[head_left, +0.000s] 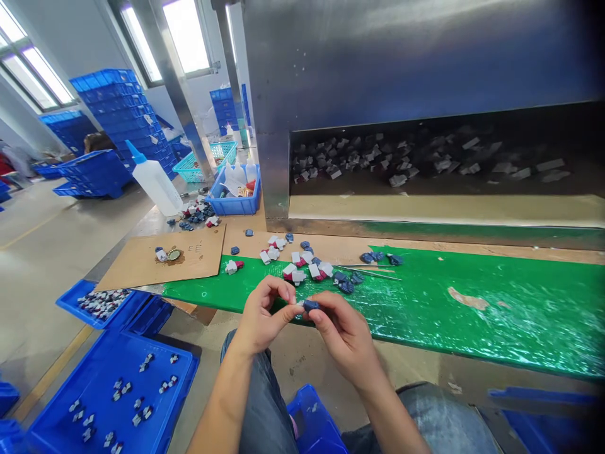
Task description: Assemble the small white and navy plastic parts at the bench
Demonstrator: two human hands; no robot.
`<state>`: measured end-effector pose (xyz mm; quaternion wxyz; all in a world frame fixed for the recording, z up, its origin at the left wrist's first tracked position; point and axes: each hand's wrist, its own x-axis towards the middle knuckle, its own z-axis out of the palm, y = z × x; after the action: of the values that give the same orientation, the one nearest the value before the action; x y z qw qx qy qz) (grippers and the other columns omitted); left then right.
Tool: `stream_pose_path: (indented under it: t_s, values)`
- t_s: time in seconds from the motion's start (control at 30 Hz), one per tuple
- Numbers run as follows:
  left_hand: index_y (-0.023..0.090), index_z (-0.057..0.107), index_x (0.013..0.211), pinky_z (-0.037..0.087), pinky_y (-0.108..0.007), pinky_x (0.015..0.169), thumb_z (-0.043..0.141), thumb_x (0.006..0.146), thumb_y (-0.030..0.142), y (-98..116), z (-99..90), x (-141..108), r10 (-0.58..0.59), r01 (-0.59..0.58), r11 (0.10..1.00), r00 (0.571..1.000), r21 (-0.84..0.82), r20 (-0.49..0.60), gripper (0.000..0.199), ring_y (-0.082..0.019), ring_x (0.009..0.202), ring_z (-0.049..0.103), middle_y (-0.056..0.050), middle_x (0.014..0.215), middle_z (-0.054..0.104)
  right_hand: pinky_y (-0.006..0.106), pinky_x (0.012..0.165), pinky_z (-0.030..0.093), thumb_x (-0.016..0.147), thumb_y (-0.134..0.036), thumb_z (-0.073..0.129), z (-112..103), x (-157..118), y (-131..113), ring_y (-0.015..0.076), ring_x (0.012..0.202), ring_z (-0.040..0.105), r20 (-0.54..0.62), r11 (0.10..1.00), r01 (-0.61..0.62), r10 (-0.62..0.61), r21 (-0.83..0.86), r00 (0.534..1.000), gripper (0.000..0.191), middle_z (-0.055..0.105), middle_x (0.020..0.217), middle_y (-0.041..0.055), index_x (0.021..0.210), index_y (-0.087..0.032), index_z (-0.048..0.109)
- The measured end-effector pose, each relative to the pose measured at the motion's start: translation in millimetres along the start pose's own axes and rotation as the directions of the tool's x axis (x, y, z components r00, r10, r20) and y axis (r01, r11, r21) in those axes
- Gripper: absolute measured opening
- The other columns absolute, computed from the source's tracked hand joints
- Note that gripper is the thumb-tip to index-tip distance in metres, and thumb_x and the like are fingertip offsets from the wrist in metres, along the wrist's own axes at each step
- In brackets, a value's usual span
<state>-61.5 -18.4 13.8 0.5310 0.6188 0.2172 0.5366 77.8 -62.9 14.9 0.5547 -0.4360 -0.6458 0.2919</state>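
Above my lap, at the front edge of the green work surface [472, 315], my left hand [269, 315] and my right hand [345, 334] meet in a pinch. Between their fingertips is a small dark blue plastic piece [311, 305] with a whitish part on its left side, mostly hidden by my left fingers. My right thumb and fingers grip the blue end. Just beyond my hands lie several small white and dark red pieces [295, 274]. Loose dark blue pieces [345, 282] lie to their right, beside thin metal tweezers [368, 271].
A metal housing [276, 176] stands behind the surface, with many pieces in its opening. On the left are a cardboard sheet [203, 252] with a bottle cap [174, 254], a white squeeze bottle [158, 186] and a blue bin [236, 205]. Lower left, a blue tray [155, 403] holds scattered pieces.
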Motion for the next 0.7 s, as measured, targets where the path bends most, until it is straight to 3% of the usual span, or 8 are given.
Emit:
stream_pose_path:
  t_s: [0.3,0.53,0.7]
  values:
    - [0.021,0.049,0.088,0.042,-0.022,0.068,0.059,0.079,0.023,5.9,-3.7,2.2,-0.054,0.051,0.998,0.995,0.040,0.087,0.014,-0.013,0.080,0.049,-0.002,0.087,0.049,0.024,0.054,0.042,0.086,-0.038,0.048,-2.0,2.0,-5.1,0.0136,0.063,0.054,0.052,0.992,-0.056,0.050,0.116,0.997,0.018,0.056,0.072,0.0016,0.086,-0.021,0.056]
    - [0.019,0.047,0.087,0.040,-0.022,0.063,0.059,0.078,0.028,6.0,-2.9,0.0,-0.109,0.107,0.994,0.993,0.030,0.049,0.018,-0.012,0.073,0.049,-0.002,0.080,0.051,0.025,0.053,0.042,0.086,-0.039,0.047,-1.5,2.8,-5.5,0.0137,0.061,0.052,0.058,0.990,-0.083,0.077,0.112,0.995,0.020,0.055,0.070,0.0015,0.085,-0.021,0.056]
    - [0.020,0.045,0.085,0.039,-0.020,0.062,0.058,0.077,0.022,4.4,-2.9,1.3,-0.107,0.107,0.994,0.992,0.002,0.063,0.016,-0.010,0.071,0.047,0.000,0.078,0.050,0.024,0.056,0.042,0.086,-0.037,0.047,0.8,3.0,-5.9,0.0135,0.063,0.052,0.073,0.992,-0.096,0.090,0.084,0.993,0.018,0.056,0.073,0.0015,0.086,-0.021,0.055]
